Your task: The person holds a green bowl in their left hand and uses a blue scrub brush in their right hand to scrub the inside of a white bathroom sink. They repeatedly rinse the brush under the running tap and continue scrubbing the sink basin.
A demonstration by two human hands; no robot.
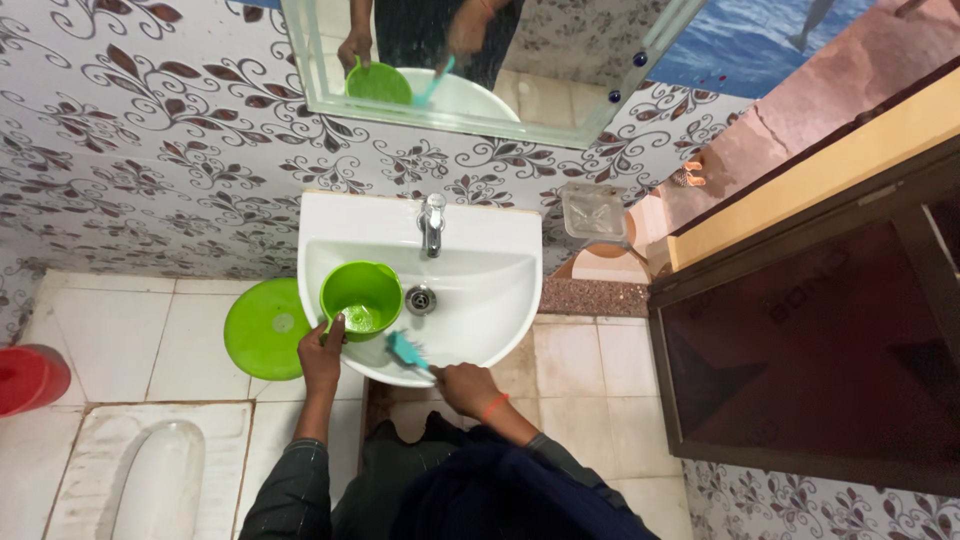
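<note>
The round plastic mug in the left hand is bright lime green, same shade as the round plastic lid just left of that grip. The small scrubbing brush in the right hand is teal, and there's a thin orange band on that wrist. The ceramic wash basin under both grips is plain white with a shiny chrome tap. Wall panelling beyond the hands is white with dark swirly leaf scrolls. Far left of the mug grip, a red plastic bucket.
</note>
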